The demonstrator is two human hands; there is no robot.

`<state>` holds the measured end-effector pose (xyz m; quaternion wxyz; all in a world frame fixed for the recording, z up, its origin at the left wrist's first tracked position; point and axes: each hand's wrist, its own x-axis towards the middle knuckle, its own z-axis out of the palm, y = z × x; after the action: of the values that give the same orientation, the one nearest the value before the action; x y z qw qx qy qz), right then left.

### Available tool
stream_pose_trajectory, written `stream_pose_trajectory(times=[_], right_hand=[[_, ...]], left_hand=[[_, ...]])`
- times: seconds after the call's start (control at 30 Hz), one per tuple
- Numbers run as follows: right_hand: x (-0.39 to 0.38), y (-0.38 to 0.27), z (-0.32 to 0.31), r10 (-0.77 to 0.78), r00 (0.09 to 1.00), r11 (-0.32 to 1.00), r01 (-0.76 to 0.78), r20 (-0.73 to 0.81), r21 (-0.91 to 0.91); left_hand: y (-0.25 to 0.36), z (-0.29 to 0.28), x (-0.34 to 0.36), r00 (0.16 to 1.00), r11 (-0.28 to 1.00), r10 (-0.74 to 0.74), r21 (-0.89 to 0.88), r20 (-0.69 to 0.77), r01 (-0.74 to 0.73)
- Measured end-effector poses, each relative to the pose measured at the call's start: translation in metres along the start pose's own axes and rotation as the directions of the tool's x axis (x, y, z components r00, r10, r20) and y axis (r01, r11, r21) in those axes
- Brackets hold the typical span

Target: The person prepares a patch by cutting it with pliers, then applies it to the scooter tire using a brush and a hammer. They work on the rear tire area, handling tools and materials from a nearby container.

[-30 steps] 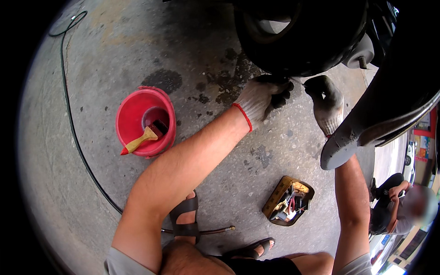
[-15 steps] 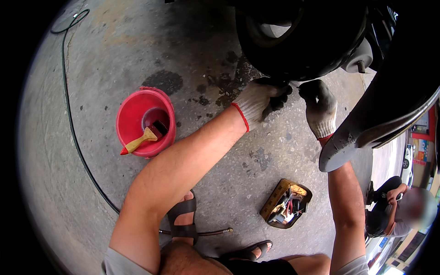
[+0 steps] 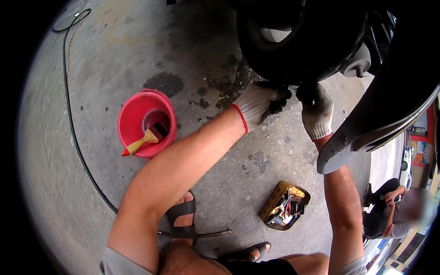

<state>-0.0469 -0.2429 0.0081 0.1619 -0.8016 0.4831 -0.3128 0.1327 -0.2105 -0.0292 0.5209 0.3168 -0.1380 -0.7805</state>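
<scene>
Bucket (image 3: 137,114) and tool tray (image 3: 285,206) lie near; fender (image 3: 366,133) overlaps right hand (image 3: 315,110)

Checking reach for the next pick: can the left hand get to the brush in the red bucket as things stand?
Probably yes. The left hand is up at the tyre, but the brush leans in the open red bucket on the left, handle over the rim, with nothing over it.

right hand (image 3: 315,109): moved up to tyre (image 3: 293,50) underside | left hand (image 3: 259,101): edged closer under tyre
</scene>
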Motion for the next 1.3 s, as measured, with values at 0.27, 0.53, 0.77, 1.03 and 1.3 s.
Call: stream_pose_trajectory(times=[0.27, 0.53, 0.77, 1.03, 1.3], right_hand=[[-0.005, 0.007, -0.006, -0.063, 0.998, 0.986, 0.062, -0.005, -0.156], [-0.006, 0.004, -0.008, -0.103, 0.994, 0.970, 0.094, -0.028, -0.226], [-0.018, 0.013, -0.012, -0.078, 0.997, 0.983, 0.073, -0.024, -0.170], [-0.015, -0.003, -0.010, -0.103, 0.995, 0.989, 0.100, -0.020, -0.109], [-0.015, -0.008, -0.010, -0.055, 0.998, 0.996, 0.054, -0.008, -0.078]], left_hand=[[0.000, -0.002, 0.003, 0.999, 0.999, 0.034, 0.008, 0.038, -0.034], [0.001, 0.002, 0.003, 0.997, 0.998, 0.026, 0.063, 0.073, -0.031], [0.013, 0.007, -0.009, 0.987, 0.918, 0.028, 0.387, 0.156, -0.087], [0.003, 0.000, -0.005, 0.998, 0.931, 0.022, 0.362, 0.058, -0.041], [-0.005, 0.003, 0.001, 0.988, 0.921, 0.155, 0.363, -0.018, -0.138]])
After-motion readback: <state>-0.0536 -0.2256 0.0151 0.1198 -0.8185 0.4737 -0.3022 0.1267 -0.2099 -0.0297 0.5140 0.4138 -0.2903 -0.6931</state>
